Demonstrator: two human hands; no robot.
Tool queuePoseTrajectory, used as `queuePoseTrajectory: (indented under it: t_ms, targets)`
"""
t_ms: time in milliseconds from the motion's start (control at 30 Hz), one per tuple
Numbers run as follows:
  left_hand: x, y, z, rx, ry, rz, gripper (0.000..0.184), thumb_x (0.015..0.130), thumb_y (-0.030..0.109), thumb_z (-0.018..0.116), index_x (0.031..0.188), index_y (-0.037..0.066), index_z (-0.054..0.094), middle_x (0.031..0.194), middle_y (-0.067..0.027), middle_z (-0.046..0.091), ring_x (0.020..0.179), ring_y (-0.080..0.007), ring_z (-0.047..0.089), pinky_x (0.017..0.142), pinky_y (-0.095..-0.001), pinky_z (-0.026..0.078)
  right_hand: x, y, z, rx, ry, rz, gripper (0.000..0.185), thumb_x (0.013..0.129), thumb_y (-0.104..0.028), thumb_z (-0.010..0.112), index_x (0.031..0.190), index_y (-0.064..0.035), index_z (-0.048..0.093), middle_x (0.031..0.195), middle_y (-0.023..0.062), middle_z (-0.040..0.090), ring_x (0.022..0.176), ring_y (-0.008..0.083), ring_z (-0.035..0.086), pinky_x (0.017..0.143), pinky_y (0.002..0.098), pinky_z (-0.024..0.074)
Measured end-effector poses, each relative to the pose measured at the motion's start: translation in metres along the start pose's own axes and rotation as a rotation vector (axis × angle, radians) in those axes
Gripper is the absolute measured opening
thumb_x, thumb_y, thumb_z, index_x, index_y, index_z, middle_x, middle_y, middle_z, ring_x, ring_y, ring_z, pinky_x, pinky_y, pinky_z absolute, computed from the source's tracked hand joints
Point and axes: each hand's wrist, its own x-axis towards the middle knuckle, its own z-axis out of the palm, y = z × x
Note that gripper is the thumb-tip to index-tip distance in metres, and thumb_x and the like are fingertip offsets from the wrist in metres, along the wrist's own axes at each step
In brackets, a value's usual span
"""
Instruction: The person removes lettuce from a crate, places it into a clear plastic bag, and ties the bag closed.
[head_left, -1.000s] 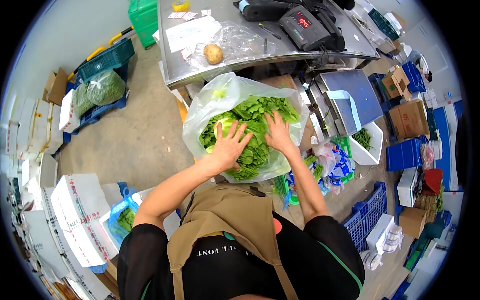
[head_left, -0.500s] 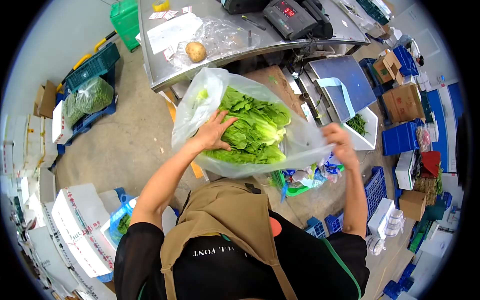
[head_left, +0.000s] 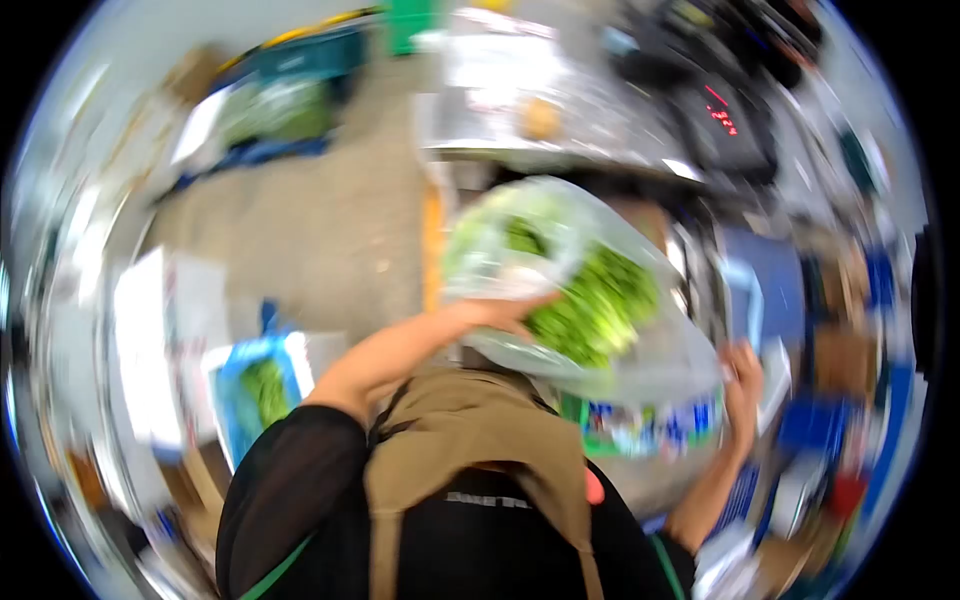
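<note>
A large clear plastic bag (head_left: 655, 370) lies sideways in front of me with leafy green lettuce (head_left: 590, 320) inside. My left hand (head_left: 505, 312) rests at the lettuce, its fingers stretched toward the leaves, the tips partly blurred. At the bag's right end, my right hand (head_left: 741, 375) is closed on the gathered plastic edge. Part of the lettuce shows only dimly through the film on the left.
Beyond the bag stands a metal table (head_left: 590, 150) with a potato (head_left: 540, 119) and a black scale (head_left: 722, 125) on it. A blue platform (head_left: 765, 270) is at the right, a green basket (head_left: 600, 440) of wrappers below the bag, and a white box (head_left: 165, 345) at left.
My view has swung left, so the surroundings shift right and blur. The bag sits lower and further right in view. Both hands stay with it, the right one now lower.
</note>
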Motion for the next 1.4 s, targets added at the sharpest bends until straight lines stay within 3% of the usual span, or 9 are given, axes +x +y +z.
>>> queuePoseTrajectory:
  t_ms: [133, 233, 367, 433, 633, 867, 1067, 1200, 1400]
  targets:
    - [-0.017, 0.091, -0.019, 0.352, 0.101, -0.213, 0.094, 0.067, 0.025, 0.081, 0.143, 0.01, 0.029, 0.135, -0.0207, 0.043, 0.126, -0.0333, 0.041, 0.1, -0.0427, 0.038, 0.017, -0.018, 0.002, -0.034, -0.055, -0.075, 0.028, 0.073, 0.004, 0.046, 0.098, 0.0046, 0.058, 0.084, 0.0154, 0.055, 0.086, 0.0324, 0.055, 0.082, 0.0371, 0.0444]
    - [-0.036, 0.142, 0.004, 0.9, 0.633, 0.04, 0.067, 0.073, 0.03, 0.075, 0.13, 0.01, 0.046, 0.114, -0.0155, 0.057, 0.106, -0.0326, 0.055, 0.087, -0.0415, 0.044, 0.04, -0.106, 0.022, -0.243, 0.169, -0.403, 0.017, 0.09, -0.008, 0.054, 0.095, 0.0014, 0.067, 0.091, 0.0185, 0.066, 0.08, 0.0325, 0.063, 0.072, 0.0397, 0.0511]
    - [-0.109, 0.176, 0.028, 0.314, 0.794, 0.12, 0.037, 0.08, 0.024, 0.068, 0.113, 0.009, 0.059, 0.105, -0.0114, 0.063, 0.097, -0.0283, 0.06, 0.081, -0.0407, 0.047, 0.041, -0.219, 0.058, 0.142, -0.097, -0.527, 0.02, 0.091, -0.012, 0.055, 0.1, 0.0006, 0.067, 0.097, 0.0201, 0.066, 0.086, 0.0315, 0.063, 0.08, 0.0411, 0.0495]
    - [-0.175, 0.185, 0.035, 0.202, 1.026, 0.033, 0.029, 0.082, 0.02, 0.066, 0.107, 0.007, 0.062, 0.1, -0.0132, 0.066, 0.092, -0.0281, 0.063, 0.077, -0.0404, 0.049, 0.047, -0.221, 0.113, 0.408, -0.241, -0.769, 0.027, 0.074, 0.01, 0.05, 0.098, 0.0036, 0.06, 0.095, 0.0168, 0.061, 0.085, 0.024, 0.058, 0.075, 0.0304, 0.046]
    - [-0.409, 0.103, 0.146, 0.28, 1.964, -1.099, 0.024, 0.085, 0.013, 0.057, 0.106, 0.003, 0.063, 0.1, -0.0161, 0.066, 0.09, -0.0293, 0.064, 0.078, -0.0374, 0.052, 0.01, -0.374, 0.206, 0.448, -0.694, -0.884, 0.024, 0.071, 0.012, 0.054, 0.094, 0.0039, 0.06, 0.093, 0.0184, 0.059, 0.086, 0.0339, 0.059, 0.079, 0.0338, 0.0478]
    - [-0.539, 0.057, 0.245, 0.539, 1.172, -1.36, 0.076, 0.071, -0.002, 0.059, 0.142, 0.014, 0.034, 0.148, -0.0113, 0.029, 0.14, -0.0333, 0.021, 0.105, -0.0687, 0.019, -0.085, -0.555, 0.409, 0.418, -1.075, -1.273, 0.057, 0.071, 0.008, 0.053, 0.127, 0.0001, 0.045, 0.13, 0.0199, 0.045, 0.119, 0.0404, 0.043, 0.099, 0.0488, 0.0361]
    - [-0.55, 0.03, 0.236, 0.731, 0.959, -1.204, 0.077, 0.069, 0.005, 0.066, 0.14, 0.016, 0.037, 0.148, -0.0089, 0.03, 0.141, -0.0311, 0.019, 0.106, -0.0676, 0.018, -0.154, -0.555, 0.552, 0.058, -0.848, -1.463, 0.053, 0.069, -0.002, 0.058, 0.122, -0.0063, 0.054, 0.118, 0.0159, 0.054, 0.119, 0.0345, 0.045, 0.101, 0.0564, 0.0287]
    - [-0.568, 0.017, 0.23, 0.761, 0.878, -1.11, 0.081, 0.066, 0.017, 0.074, 0.139, 0.017, 0.039, 0.147, -0.0105, 0.031, 0.139, -0.0312, 0.023, 0.107, -0.0665, 0.019, -0.134, -0.498, 0.541, 0.136, -0.92, -1.4, 0.035, 0.068, -0.005, 0.061, 0.103, -0.0063, 0.064, 0.093, 0.0104, 0.061, 0.105, 0.0302, 0.052, 0.097, 0.0496, 0.0334]
    - [-0.64, 0.048, 0.195, 0.515, 1.097, -0.763, 0.083, 0.064, 0.04, 0.077, 0.134, 0.009, 0.044, 0.133, -0.0139, 0.046, 0.124, -0.0301, 0.046, 0.104, -0.0539, 0.033, -0.108, -0.468, 0.483, 0.159, -0.931, -1.177, 0.037, 0.072, -0.007, 0.067, 0.109, -0.0055, 0.061, 0.111, 0.0126, 0.057, 0.113, 0.0312, 0.05, 0.097, 0.0492, 0.0333]
